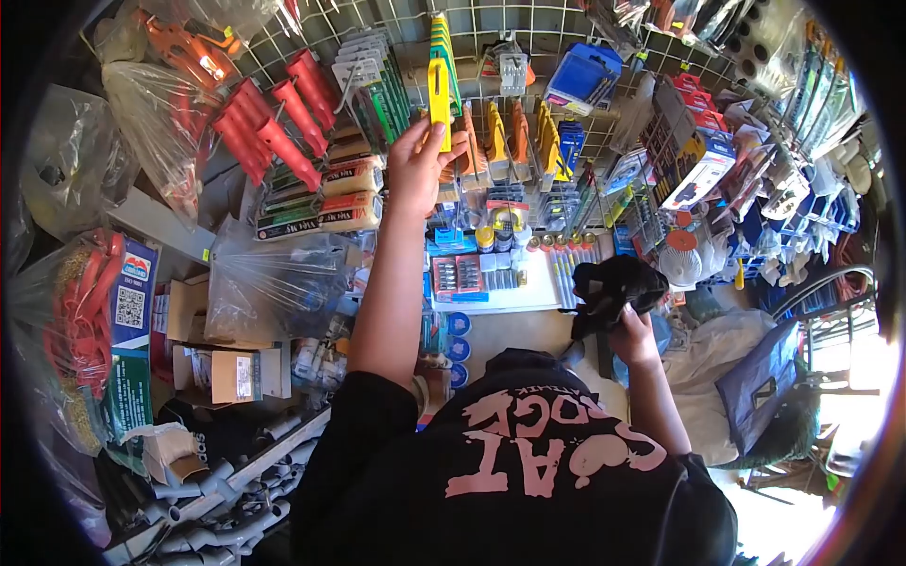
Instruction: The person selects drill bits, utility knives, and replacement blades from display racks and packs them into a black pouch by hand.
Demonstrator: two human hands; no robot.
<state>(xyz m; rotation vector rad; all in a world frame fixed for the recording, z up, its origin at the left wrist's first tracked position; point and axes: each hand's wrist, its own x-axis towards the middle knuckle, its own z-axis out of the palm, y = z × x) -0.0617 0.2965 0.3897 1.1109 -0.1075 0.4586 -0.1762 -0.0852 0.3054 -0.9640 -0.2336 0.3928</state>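
My left hand (424, 156) is raised to the wire rack, fingers closed round the lower end of a slim yellow slotted tool (439, 94). Its exact kind I cannot make out. Right behind it hang similar green and yellow pieces (444, 42); whether the held one is still on the hook cannot be seen. Lower down on the right, my right hand (633, 338) grips a crumpled bundle of black fabric (618, 285). Orange and yellow handled tools (519, 140) hang just right of my left hand.
Red tubular handles (283, 141) and packs of paint rollers (321, 212) are left of my arm. A white shelf board (510, 300) carries small packaged goods. Blister packs (703, 165) crowd the right side. Open cardboard boxes (231, 373) and grey pipe fittings (236, 533) lie lower left.
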